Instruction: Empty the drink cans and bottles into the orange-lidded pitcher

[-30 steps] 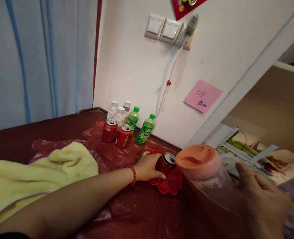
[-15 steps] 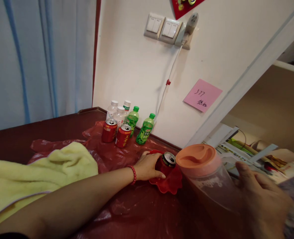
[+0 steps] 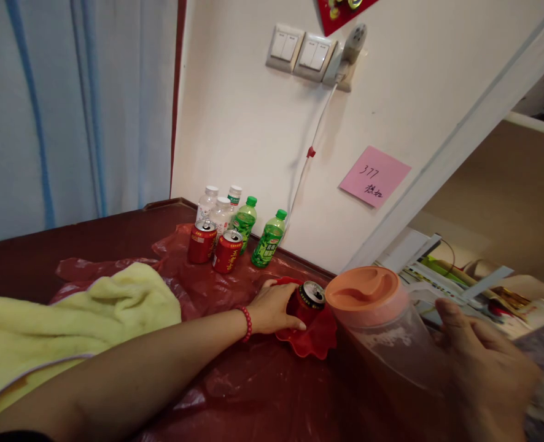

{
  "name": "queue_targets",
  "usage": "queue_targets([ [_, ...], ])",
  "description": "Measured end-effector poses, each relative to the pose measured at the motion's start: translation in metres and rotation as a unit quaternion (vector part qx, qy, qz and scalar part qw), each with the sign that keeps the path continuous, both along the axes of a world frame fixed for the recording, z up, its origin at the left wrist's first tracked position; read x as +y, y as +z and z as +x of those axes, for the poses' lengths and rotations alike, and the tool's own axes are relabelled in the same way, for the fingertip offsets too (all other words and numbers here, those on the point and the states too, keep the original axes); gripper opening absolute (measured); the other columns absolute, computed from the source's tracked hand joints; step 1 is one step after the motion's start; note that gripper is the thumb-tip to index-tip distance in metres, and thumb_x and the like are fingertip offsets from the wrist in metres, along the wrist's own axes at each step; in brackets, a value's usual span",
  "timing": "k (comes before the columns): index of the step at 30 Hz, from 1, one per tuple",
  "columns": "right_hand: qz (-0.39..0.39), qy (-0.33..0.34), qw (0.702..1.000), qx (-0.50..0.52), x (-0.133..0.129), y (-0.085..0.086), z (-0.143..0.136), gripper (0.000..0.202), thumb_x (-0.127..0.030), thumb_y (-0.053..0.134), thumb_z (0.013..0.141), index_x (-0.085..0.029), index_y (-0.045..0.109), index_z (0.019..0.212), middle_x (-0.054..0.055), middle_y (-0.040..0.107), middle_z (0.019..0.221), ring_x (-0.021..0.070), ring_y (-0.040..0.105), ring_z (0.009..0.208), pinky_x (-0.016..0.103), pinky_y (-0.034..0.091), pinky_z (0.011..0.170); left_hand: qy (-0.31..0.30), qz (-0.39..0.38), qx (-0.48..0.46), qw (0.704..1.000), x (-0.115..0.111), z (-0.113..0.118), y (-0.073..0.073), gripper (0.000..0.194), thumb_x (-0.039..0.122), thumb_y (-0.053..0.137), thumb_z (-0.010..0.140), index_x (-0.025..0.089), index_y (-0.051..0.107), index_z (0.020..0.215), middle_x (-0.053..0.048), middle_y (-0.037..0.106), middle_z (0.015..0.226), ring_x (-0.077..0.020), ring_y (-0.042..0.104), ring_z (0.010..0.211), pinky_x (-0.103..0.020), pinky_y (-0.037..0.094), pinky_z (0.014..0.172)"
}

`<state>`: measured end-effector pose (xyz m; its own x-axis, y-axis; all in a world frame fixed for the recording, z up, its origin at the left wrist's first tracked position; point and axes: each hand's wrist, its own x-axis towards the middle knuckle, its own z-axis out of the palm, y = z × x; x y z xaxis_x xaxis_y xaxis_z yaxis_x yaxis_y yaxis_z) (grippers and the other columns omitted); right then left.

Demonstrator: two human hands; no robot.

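Observation:
My left hand [image 3: 276, 310], a red bead bracelet at its wrist, is wrapped round a red drink can [image 3: 310, 299]. The can stands upright with its top opened, in a red wavy-edged dish [image 3: 320, 336]. My right hand [image 3: 488, 362] grips the handle of a clear plastic pitcher [image 3: 392, 344] with an orange lid [image 3: 363, 288]. The pitcher tilts toward the can, and its lid is close beside the can's top. Whether any liquid flows between them I cannot tell. The lower part of the pitcher lies in shadow.
Behind stand two more red cans [image 3: 228, 252], green bottles [image 3: 268, 239] and several white-capped bottles [image 3: 221, 212] near the wall. A yellow towel [image 3: 129, 301] lies on the left over red plastic sheeting [image 3: 235, 374]. A white cable [image 3: 315, 126] hangs from the socket. Shelves [image 3: 493, 264] are at the right.

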<state>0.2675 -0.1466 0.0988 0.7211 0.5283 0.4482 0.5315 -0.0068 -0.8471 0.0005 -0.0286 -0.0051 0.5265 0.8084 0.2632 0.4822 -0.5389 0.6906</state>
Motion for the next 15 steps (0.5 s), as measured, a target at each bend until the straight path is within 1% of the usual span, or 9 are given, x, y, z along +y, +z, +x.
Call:
queue_targets([
  [6, -0.003, 0.001, 1.0, 0.0, -0.0016, 0.0026, -0.0049, 0.052, -0.072, 0.081, 0.078, -0.021, 0.069, 0.078, -0.002, 0.052, 0.063, 0.0184, 0.044, 0.068, 0.031, 0.036, 0.059, -0.003, -0.004, -0.001, 1.0, 0.0007, 0.0002, -0.0002, 0.081, 0.047, 0.1, 0.07, 0.023, 0.063, 0.138, -0.013, 0.072, 0.147, -0.0389, 0.063, 0.141, -0.057, 0.031, 0.128],
  [11, -0.002, -0.003, 1.0, -0.012, -0.0014, 0.0023, -0.0043, 0.051, -0.071, 0.08, 0.079, -0.021, 0.069, 0.079, -0.002, 0.05, 0.062, 0.0175, 0.043, 0.066, 0.03, 0.034, 0.057, -0.004, -0.003, -0.001, 1.0, 0.0009, 0.0, -0.0004, 0.08, 0.047, 0.1, 0.07, 0.023, 0.063, 0.137, -0.013, 0.072, 0.147, -0.0393, 0.064, 0.14, -0.057, 0.031, 0.128],
  [15, -0.002, -0.004, 1.0, -0.011, -0.0019, 0.0028, -0.0051, 0.05, -0.069, 0.08, 0.079, -0.02, 0.069, 0.077, -0.003, 0.052, 0.063, 0.0159, 0.044, 0.067, 0.028, 0.035, 0.057, -0.002, -0.002, 0.003, 1.0, 0.0006, 0.0004, -0.0008, 0.08, 0.047, 0.1, 0.07, 0.023, 0.063, 0.137, -0.013, 0.072, 0.148, -0.0394, 0.063, 0.14, -0.057, 0.03, 0.128],
])
